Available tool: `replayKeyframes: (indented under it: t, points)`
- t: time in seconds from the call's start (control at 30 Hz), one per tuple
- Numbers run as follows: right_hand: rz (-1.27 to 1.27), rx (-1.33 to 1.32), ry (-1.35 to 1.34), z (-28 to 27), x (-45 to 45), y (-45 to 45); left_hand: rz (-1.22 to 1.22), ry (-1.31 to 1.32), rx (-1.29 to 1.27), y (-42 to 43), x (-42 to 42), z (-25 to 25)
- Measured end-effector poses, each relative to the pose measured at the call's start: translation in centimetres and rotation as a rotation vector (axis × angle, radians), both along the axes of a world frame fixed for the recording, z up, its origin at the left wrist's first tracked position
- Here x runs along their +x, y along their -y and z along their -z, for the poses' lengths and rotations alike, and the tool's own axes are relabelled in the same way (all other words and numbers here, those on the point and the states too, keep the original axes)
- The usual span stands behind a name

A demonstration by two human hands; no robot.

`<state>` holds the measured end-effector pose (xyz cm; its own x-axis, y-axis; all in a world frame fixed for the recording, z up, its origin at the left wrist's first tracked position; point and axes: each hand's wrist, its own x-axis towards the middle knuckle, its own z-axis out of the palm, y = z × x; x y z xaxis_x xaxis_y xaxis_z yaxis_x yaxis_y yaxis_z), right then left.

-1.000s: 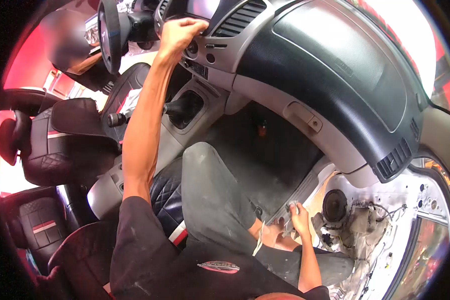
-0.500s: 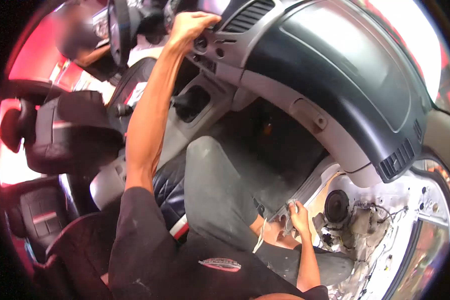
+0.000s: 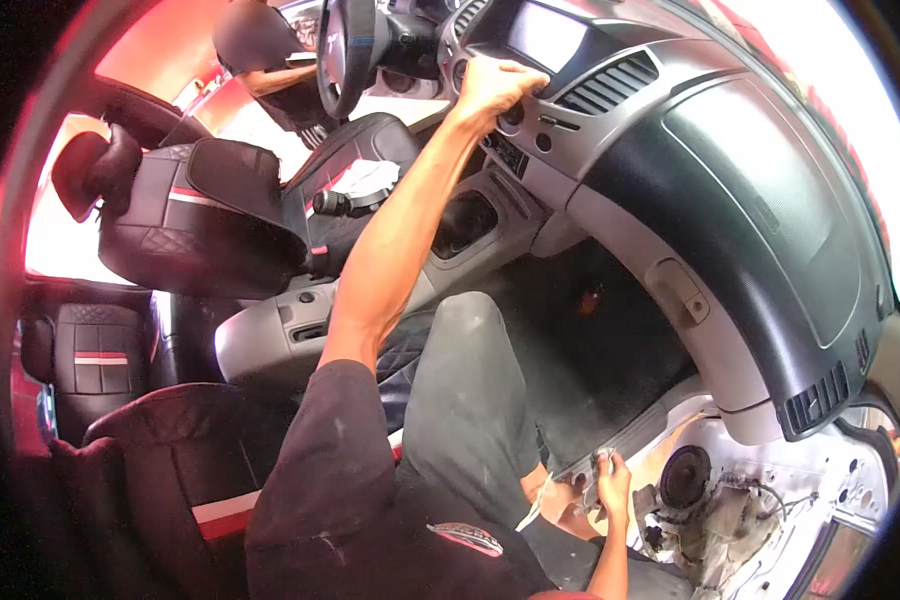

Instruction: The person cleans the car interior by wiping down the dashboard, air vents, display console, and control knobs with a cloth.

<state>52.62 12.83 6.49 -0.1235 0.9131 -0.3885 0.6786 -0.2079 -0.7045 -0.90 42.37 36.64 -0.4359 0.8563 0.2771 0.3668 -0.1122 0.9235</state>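
My left hand (image 3: pixel 492 92) reaches across to the middle of the dashboard, its fingers curled against the panel below the screen (image 3: pixel 548 30). The knuckles hide whatever those fingers grip. Just under it are a round control knob (image 3: pixel 511 116) and the centre control panel (image 3: pixel 505 155). Down by the door sill (image 3: pixel 630 432), my right hand (image 3: pixel 614 484) is closed, with a small pale-grey thing at its fingertips that is too small to name. A whitish strip (image 3: pixel 537 502) hangs beside my ankle, left of that hand.
At right stands the opened door (image 3: pixel 770 462), its trim off, showing a speaker (image 3: pixel 685 475) and loose wires. The gear lever area (image 3: pixel 467 222) and centre console (image 3: pixel 260 335) lie left of my knee. Another person (image 3: pixel 270 70) is beyond the steering wheel (image 3: pixel 345 55).
The view has swung left, so the cabin appears farther right and more of the driver's side shows. My left hand stays at the dashboard and my right hand stays low by the sill.
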Motion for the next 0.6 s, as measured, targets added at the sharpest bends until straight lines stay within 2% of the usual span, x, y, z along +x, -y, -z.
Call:
replayKeyframes:
  t: [0.1, 0.17, 0.23, 0.27, 0.37, 0.43, 0.5, 0.6]
  points:
    - [-0.015, 0.06, -0.005, -0.2, -0.2, 0.1, 0.089, 0.002, 0.0, 0.8, 0.0, 0.0]
    - [-0.013, 0.022, -0.015, -0.6, -0.4, -0.1, 0.036, -0.019, 0.083, 0.3, 1.2, -1.0]
    - [-0.001, 0.024, -0.029, -0.9, -0.6, 0.1, 0.078, 0.099, 0.026, -0.4, 1.3, -2.0]
    - [-0.018, 0.052, -0.048, -0.1, -0.3, 0.0, 0.091, 0.092, 0.081, -1.1, 1.2, -1.7]
    - [0.016, 0.024, -0.03, -0.4, -0.4, -0.1, 0.146, 0.018, -0.014, -0.4, 0.2, -1.8]
    - [0.029, 0.023, -0.043, 0.2, -0.6, -0.5, 0.126, 0.078, -0.092, -0.3, 0.6, -2.4]
    - [0.015, -0.023, -0.032, 0.1, -0.1, -0.1, 0.108, 0.115, 0.035, -1.4, 1.5, -2.5]
    - [-0.005, 0.127, -0.022, 0.3, -0.3, 0.6, 0.145, 0.093, 0.022, -1.2, 1.3, -2.5]
